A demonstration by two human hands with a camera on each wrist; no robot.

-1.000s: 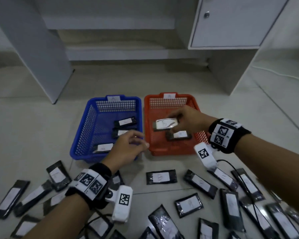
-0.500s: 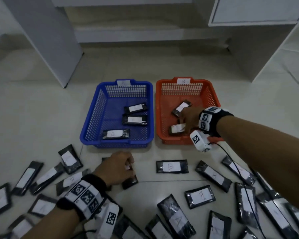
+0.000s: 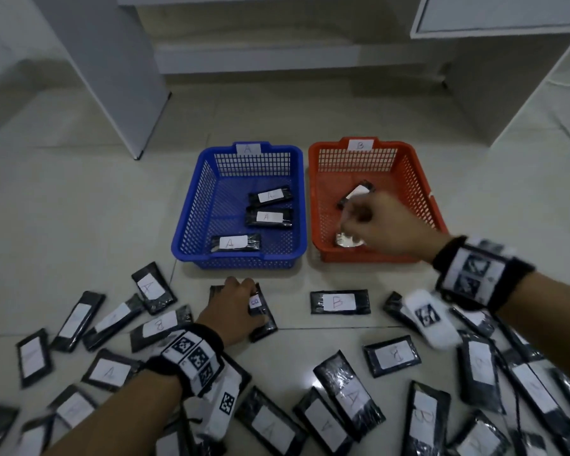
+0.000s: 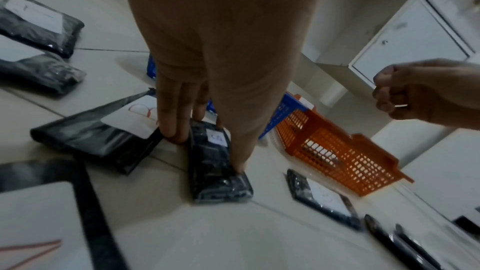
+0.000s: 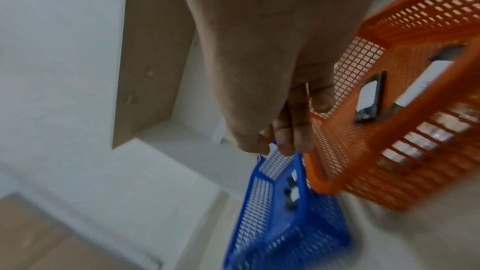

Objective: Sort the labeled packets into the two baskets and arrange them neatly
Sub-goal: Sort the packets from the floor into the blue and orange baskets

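Note:
My left hand (image 3: pixel 252 304) is low on the floor in front of the blue basket (image 3: pixel 195 205). It pinches a black packet labelled B (image 3: pixel 263 320) between fingers and thumb; the left wrist view shows the packet (image 4: pixel 215 163) still lying flat on the tile. My right hand (image 3: pixel 359 222) hovers over the orange basket (image 3: pixel 422 179), fingers curled and holding nothing. Two packets lie in the orange basket, one at the back (image 3: pixel 356 194) and one partly hidden under my hand (image 3: pixel 346 241). Three A packets (image 3: pixel 269 217) lie in the blue basket.
Several labelled black packets are scattered over the near floor, among them a B packet (image 3: pixel 339 302) in front of the orange basket. White cabinet panels (image 3: pixel 119 77) stand behind the baskets. Bare tile lies left of the blue basket and right of the orange one.
My left hand dropped from the blue basket's front edge to the floor and took hold of a packet. My right hand released its packet into the orange basket and now lifts away, blurred.

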